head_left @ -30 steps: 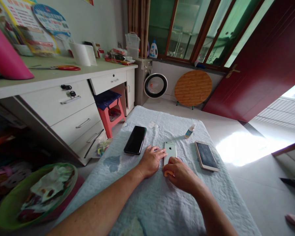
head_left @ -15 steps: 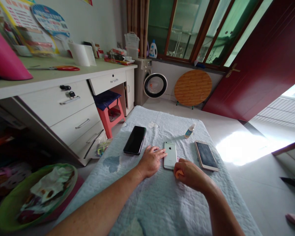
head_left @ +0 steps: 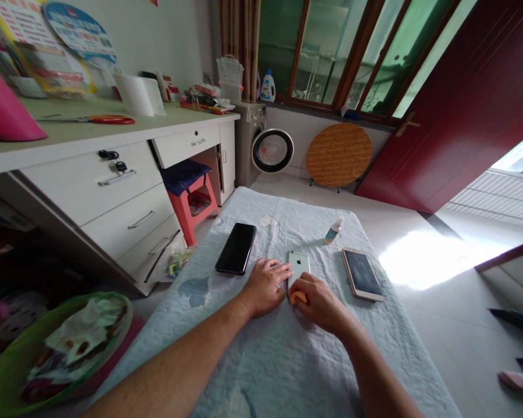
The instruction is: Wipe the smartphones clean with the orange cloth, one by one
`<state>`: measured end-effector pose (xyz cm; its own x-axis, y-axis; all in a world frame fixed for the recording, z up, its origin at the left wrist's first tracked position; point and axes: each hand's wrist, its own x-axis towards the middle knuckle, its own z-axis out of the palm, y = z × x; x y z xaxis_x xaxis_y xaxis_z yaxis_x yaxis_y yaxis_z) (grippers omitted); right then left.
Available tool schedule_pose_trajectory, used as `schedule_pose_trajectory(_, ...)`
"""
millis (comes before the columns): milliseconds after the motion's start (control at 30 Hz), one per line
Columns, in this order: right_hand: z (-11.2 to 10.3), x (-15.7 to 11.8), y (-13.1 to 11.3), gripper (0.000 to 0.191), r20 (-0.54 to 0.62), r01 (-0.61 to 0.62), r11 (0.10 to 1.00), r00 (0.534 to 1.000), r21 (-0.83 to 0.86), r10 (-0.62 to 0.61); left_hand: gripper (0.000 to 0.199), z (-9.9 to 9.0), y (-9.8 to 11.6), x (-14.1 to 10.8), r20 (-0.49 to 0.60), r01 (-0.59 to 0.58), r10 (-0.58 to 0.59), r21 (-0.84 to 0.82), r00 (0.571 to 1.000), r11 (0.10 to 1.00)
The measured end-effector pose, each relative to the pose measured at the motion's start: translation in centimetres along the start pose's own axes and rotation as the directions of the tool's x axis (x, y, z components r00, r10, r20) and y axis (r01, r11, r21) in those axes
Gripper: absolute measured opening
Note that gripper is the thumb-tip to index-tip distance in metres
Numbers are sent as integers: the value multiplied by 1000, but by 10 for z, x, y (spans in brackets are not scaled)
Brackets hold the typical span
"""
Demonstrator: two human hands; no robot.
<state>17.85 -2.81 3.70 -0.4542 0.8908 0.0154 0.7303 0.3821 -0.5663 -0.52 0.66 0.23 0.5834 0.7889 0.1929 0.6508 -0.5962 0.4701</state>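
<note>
A silver phone [head_left: 299, 262] with an apple logo lies face down on the cloth-covered table. Fingers stretched, my left hand [head_left: 265, 287] rests against the phone's left edge. My right hand [head_left: 316, 302] is closed around an orange cloth [head_left: 298, 297] and sits over the phone's lower part, hiding it. To the left lies a black phone [head_left: 236, 248], screen up. On the right is a gold-framed phone [head_left: 362, 274] with a dark screen. Behind them stands a small spray bottle [head_left: 333, 230] with a blue label.
A pale blue quilted cloth [head_left: 261, 371] covers the table. On the left are a desk [head_left: 113, 200] with drawers and a pink stool [head_left: 190, 203]. A green bin [head_left: 2, 371] holds used tissue. A washing machine [head_left: 248, 139] stands behind with its door open.
My right hand has moved left with the orange cloth, from the phone's lower right corner across its lower part. My left hand stays at the phone's left edge.
</note>
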Motion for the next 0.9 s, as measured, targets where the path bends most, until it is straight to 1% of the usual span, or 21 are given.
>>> schedule_pose_trajectory(167,3,7,18,15,-136,-71,994,989,-84,59,58,-1,1,-1,18,-5,5,-3,1000,1000)
schedule_pose_trajectory(333,3,15,34,16,-301,-170,981,944,-94,135,63,-2,1,0,28,0,0,-15,1000,1000)
schedule_pose_trajectory(433,4,17,40,19,-349,-211,973,922,-93,167,62,-2,1,0,24,-6,6,-11,1000,1000)
schedule_pose_trajectory(533,6,17,39,19,-335,-184,980,930,-76,149,62,-2,0,0,14,-10,10,-18,1000,1000)
schedule_pose_trajectory(667,9,17,26,21,-277,-75,996,959,-53,57,75,0,0,0,-15,1,-2,-50,1000,999)
schedule_pose_trajectory(733,12,17,18,21,-239,-19,999,971,-51,6,78,1,0,0,-21,13,-14,-53,1000,999)
schedule_pose_trajectory(800,14,16,10,20,-198,28,998,980,-50,-37,77,1,0,0,-25,19,-20,-54,999,998)
schedule_pose_trajectory(900,15,15,2,17,-145,77,996,986,-43,-82,71,1,1,1,-36,9,-11,-62,999,998)
